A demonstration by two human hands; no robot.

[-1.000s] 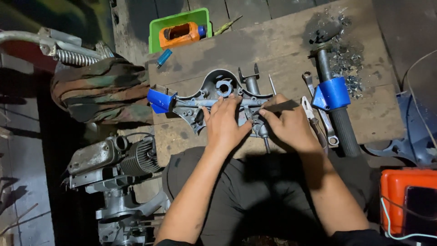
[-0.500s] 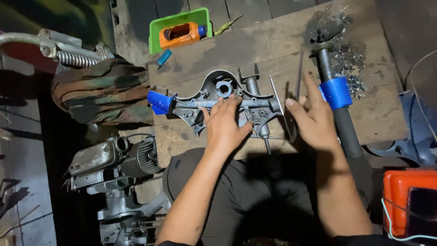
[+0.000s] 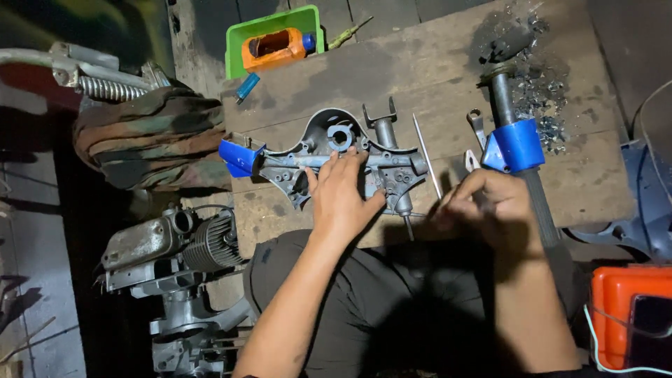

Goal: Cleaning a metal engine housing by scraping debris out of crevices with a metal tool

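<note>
Your left hand lay flat, fingers spread, on the grey metal casing at frame centre; your right hand curled beside a wrench, its grip unclear.

- The left hand lies palm down, its back to the camera, fingers spread and pointing away from the body, thumb splayed to the right.
- The left forearm runs bare from the lower left up to the wrist, nearly straight, angled slightly rightward.
- The right hand is curled loosely, knuckles up, fingers bent and drawn toward the left; whether they pinch anything cannot be told.
- The right forearm rises from the lower right, mostly in shadow.
- The hands sit near each other, apart.
</note>
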